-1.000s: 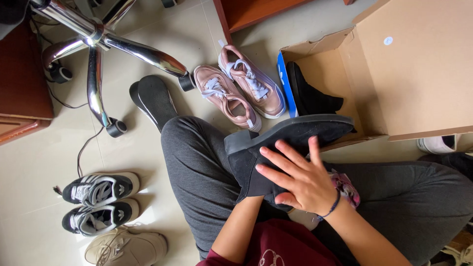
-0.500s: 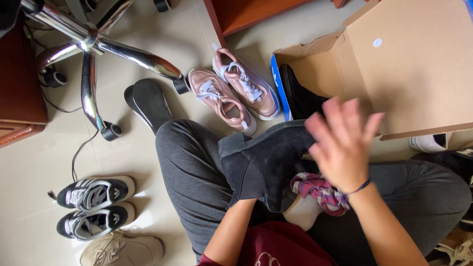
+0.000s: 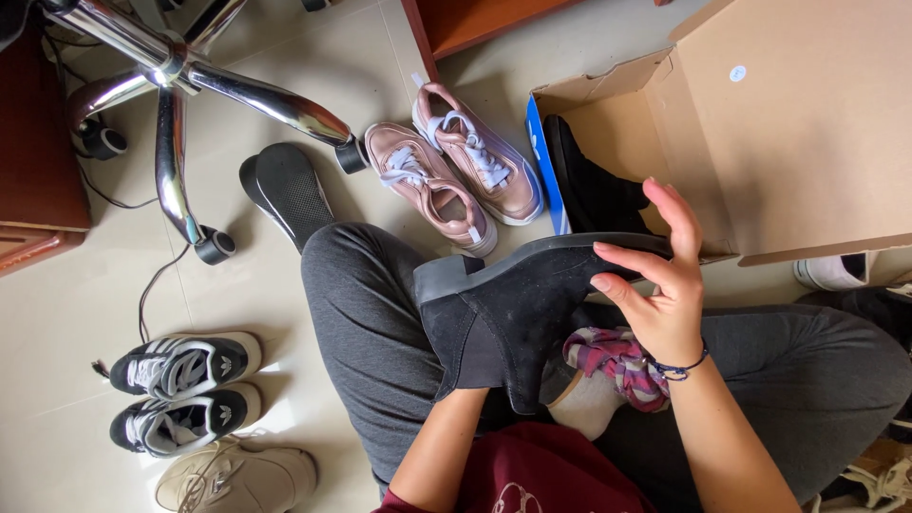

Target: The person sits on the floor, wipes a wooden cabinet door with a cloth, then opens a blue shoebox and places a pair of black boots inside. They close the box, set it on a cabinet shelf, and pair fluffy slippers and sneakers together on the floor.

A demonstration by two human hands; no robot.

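A black suede ankle boot (image 3: 513, 313) lies sole-up across my lap, its heel to the left. My left forearm (image 3: 442, 446) runs into the boot's opening; the hand itself is hidden inside and carries the boot. My right hand (image 3: 665, 299) is at the boot's toe, fingers spread and upright, with the thumb and palm edge touching the suede. A plaid cloth (image 3: 617, 366) lies on my thigh just under that hand. A second black boot (image 3: 594, 190) stands in the open cardboard box (image 3: 798, 142) beyond the toe.
A pair of pink sneakers (image 3: 437, 176) sits left of the box. A black sole (image 3: 290, 190) lies by my knee near a chrome chair base (image 3: 180, 85). Black-and-white sneakers (image 3: 180, 389) and a cream shoe (image 3: 237, 475) are at the lower left.
My right hand left the boot's side, swung up toward the box, and now rests at the boot's toe. The boot has tilted a little on my left hand.
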